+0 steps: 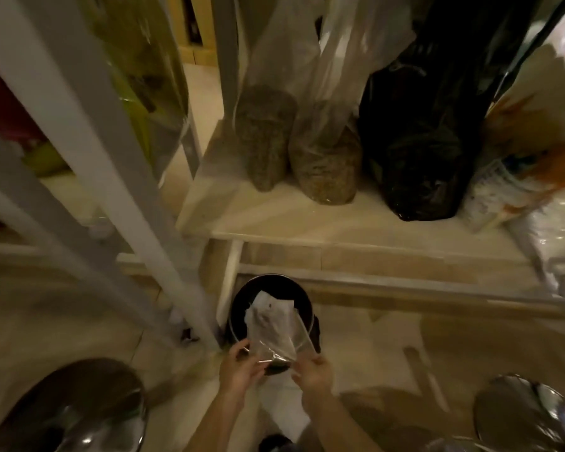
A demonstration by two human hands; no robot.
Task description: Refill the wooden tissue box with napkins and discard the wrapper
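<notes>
A: How are the hands set?

B: Both are closed on the one clear wrapper. The left hand pinches its near-left corner, and the right hand grips the near-right edge, fingers curled in. Nothing else is held.

A: Where does the wrapper sit?

B: Stretched between the hands, its far end reaching over the mouth of a round black bin on the floor, just beside a white shelf leg. Whether it touches the rim, I cannot tell; the picture is blurred.

A: So which step is this?

B: I judge it the discarding step. The wooden tissue box is nowhere in view, so I cannot say how the refill stands. Next, I think, both hands need to push the wrapper further over the opening and let go together, so the light film falls inside rather than catching on the rim.

A: Count what surrounds it.

B: One bin, one wrapper. On the shelf above: two clear bags of grainy brown stuff, one black bag. Two shiny round stool tops, I think, at the lower corners.
</notes>
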